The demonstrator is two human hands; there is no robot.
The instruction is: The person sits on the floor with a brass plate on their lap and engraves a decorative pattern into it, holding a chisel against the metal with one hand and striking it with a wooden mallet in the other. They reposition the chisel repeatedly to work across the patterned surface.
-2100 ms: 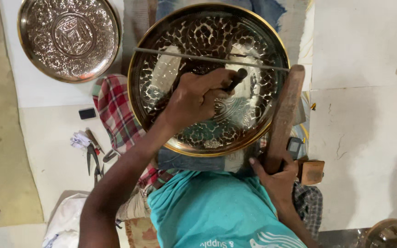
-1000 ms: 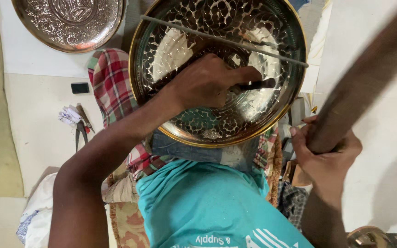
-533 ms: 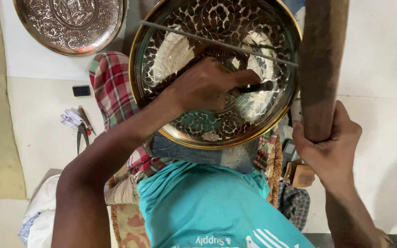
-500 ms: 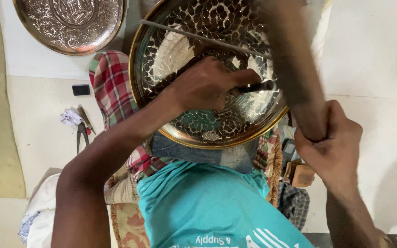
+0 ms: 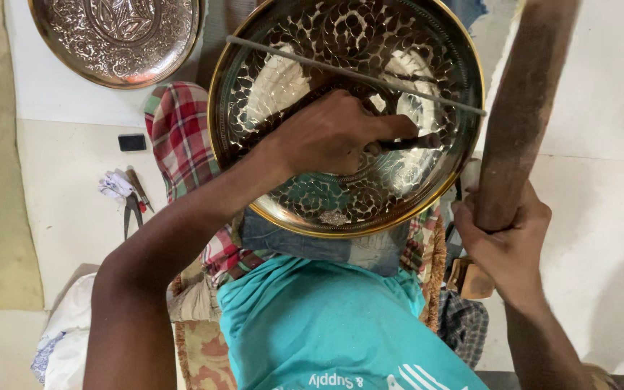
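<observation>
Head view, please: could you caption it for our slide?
Left hand holds a chisel on an engraved brass tray; right hand raises a wooden mallet.

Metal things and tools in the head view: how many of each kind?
Engraved round trays: 2, large tray on the lap, second tray.
Chisel: 1, left hand.
Wooden mallet: 1, right hand.
Pliers: 1.
Total: 5.

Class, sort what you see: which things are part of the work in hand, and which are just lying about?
In use:
left hand
punch
large tray
right hand
wooden mallet

Lying about:
second tray
pliers
small black block
</observation>
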